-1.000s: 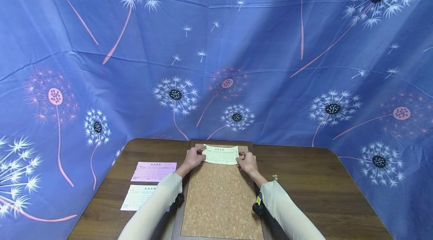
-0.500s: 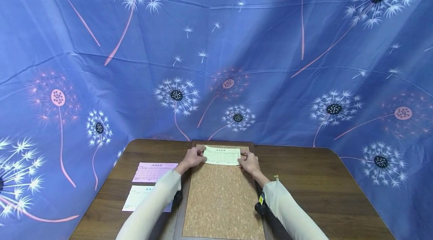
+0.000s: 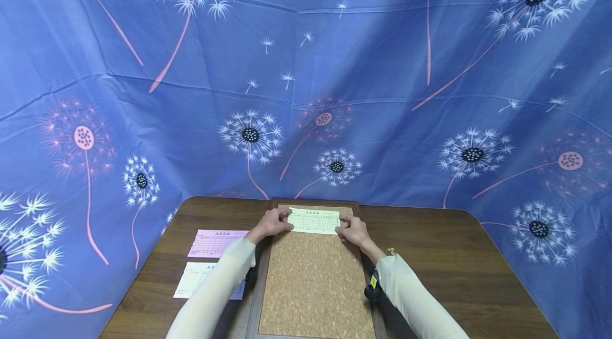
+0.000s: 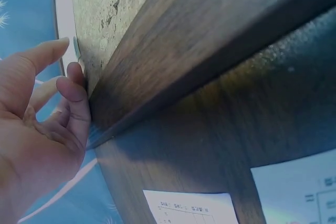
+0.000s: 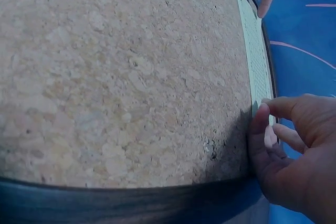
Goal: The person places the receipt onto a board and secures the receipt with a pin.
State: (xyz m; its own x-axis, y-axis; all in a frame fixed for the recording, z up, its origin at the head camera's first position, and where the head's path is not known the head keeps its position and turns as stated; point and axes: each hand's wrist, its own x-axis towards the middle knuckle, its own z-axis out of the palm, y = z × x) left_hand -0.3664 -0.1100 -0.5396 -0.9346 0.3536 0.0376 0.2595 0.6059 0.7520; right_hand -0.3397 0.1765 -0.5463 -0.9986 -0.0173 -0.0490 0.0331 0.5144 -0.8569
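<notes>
A light green printed form (image 3: 313,221) lies across the top end of a framed cork board (image 3: 313,280). My left hand (image 3: 273,223) holds its left end, one fingertip at the upper corner and another lower down. At the right end my right hand (image 3: 353,229) grips the form, and in the right wrist view the thumb and index finger (image 5: 278,107) come together at its edge. In the left wrist view the left hand (image 4: 47,98) reaches over the board's dark wooden frame (image 4: 157,61), fingertips at the paper strip.
Left of the board, a pink form (image 3: 217,243) and a white form (image 3: 193,278) lie on the brown wooden table (image 3: 444,264), the white one partly under the left sleeve. A few tiny pins (image 3: 391,251) sit beside the right sleeve. Behind hangs a blue dandelion-print cloth (image 3: 306,89).
The green form, slightly bowed a second ago, now lies straighter and flatter on the board. Both hands stay at its ends, and the right forearm has shifted slightly right.
</notes>
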